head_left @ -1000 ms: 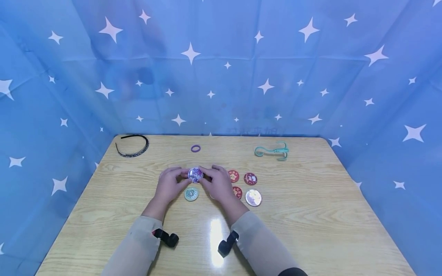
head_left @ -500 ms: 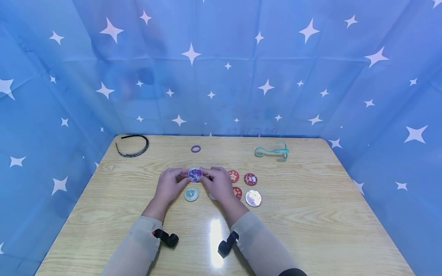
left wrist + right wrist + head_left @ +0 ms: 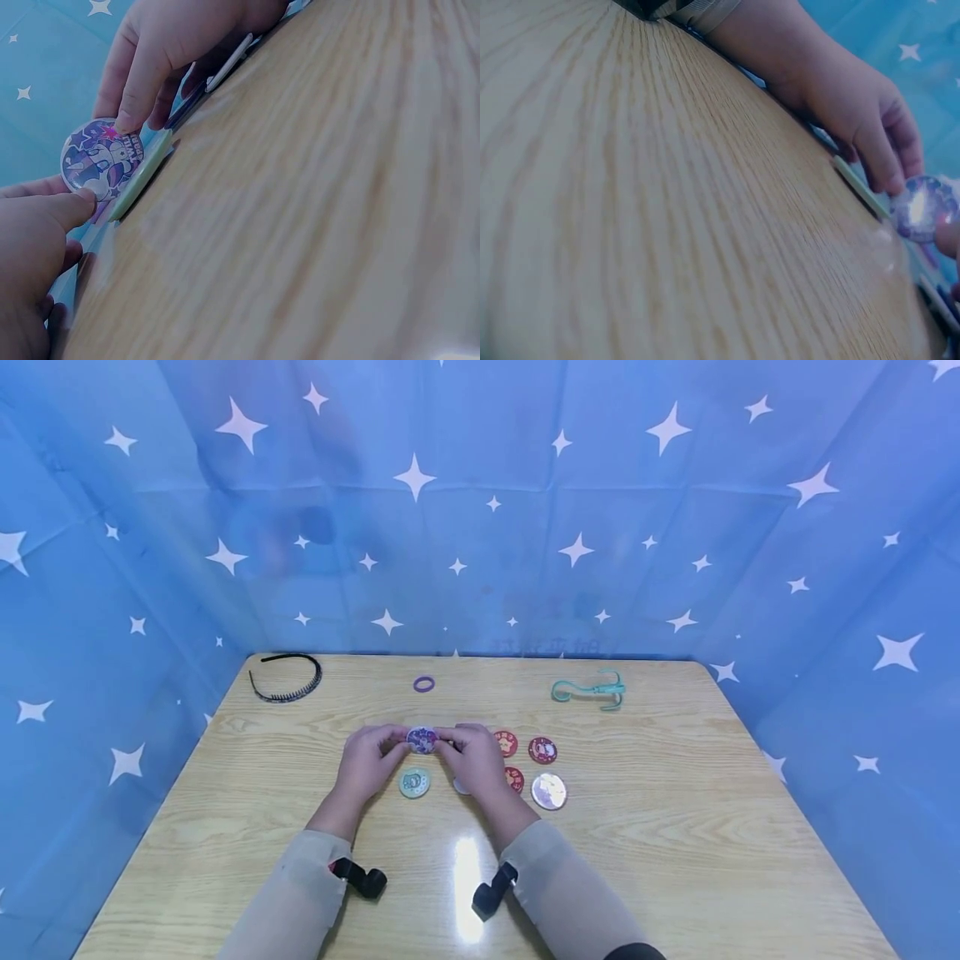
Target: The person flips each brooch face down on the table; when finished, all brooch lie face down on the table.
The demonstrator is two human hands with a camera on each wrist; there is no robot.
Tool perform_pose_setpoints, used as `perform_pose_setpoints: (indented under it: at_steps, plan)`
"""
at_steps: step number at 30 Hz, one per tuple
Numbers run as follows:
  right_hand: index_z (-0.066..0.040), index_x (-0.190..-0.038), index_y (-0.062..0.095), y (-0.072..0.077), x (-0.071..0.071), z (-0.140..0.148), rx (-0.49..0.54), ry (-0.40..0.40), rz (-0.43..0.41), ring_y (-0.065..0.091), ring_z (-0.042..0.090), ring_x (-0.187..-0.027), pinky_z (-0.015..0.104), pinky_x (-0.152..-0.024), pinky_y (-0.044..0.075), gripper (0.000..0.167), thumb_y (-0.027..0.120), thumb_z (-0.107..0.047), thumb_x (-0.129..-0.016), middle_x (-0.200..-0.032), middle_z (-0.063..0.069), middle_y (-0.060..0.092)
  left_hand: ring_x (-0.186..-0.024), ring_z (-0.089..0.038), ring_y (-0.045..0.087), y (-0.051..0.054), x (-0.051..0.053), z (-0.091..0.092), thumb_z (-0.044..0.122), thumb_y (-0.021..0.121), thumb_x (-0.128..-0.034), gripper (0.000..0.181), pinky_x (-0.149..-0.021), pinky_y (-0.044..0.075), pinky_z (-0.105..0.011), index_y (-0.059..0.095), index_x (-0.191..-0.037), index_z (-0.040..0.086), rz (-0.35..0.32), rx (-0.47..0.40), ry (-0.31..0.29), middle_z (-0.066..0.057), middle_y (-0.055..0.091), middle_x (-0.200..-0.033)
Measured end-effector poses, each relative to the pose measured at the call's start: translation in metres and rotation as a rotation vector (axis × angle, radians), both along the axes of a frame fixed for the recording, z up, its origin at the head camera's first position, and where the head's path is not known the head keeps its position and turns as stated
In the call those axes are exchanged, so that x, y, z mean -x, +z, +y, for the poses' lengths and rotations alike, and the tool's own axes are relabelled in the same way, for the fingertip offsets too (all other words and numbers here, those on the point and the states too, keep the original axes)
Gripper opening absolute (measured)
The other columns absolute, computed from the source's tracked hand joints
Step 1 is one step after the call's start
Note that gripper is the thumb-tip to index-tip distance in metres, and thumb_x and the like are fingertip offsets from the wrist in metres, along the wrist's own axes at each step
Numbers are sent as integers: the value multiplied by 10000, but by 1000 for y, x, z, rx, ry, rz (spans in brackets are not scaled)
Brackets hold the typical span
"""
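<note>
Both hands hold one round purple button badge point(image 3: 422, 740) with a cartoon picture, by its opposite edges. My left hand point(image 3: 369, 760) pinches its left side between thumb and fingers, and my right hand point(image 3: 477, 760) pinches the right side. In the left wrist view the printed face of the badge point(image 3: 101, 159) shows, tilted up off the table. A pale green badge point(image 3: 414, 782) lies just in front of it. Beside the right hand, a whitish badge point(image 3: 461, 787) is mostly hidden by that hand.
Right of the hands lie two red badges point(image 3: 506, 743) point(image 3: 514, 779), a darker red one point(image 3: 542, 750) and a shiny pale one point(image 3: 549, 791). Along the table's back are a black toothed headband point(image 3: 292, 695), a purple ring point(image 3: 423, 683) and a teal hooked item point(image 3: 600, 689). A starry blue curtain point(image 3: 480, 527) hangs behind.
The purple badge has tipped slightly, so its face looks flatter from the head view. Both hands keep their grip and have barely moved.
</note>
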State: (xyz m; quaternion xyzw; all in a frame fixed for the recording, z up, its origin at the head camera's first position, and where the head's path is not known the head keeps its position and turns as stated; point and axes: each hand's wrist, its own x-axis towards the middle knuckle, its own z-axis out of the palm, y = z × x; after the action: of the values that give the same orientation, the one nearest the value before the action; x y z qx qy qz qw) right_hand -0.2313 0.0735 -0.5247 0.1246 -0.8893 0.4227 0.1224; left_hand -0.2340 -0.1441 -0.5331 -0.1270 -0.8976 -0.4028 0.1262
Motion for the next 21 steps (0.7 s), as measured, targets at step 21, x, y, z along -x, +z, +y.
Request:
perform_pose_setpoints:
  at_steps: [21]
  plan:
    - [-214, -1031, 857, -2, 0, 0, -12, 8, 40, 695, 183, -1050, 392, -962, 555, 93, 854, -205, -938, -1000, -57, 794, -1030, -296, 687, -1, 0, -1, 123, 774, -994, 126, -983, 483, -524, 804, -1116, 130, 44, 25, -1, -42, 790, -1071]
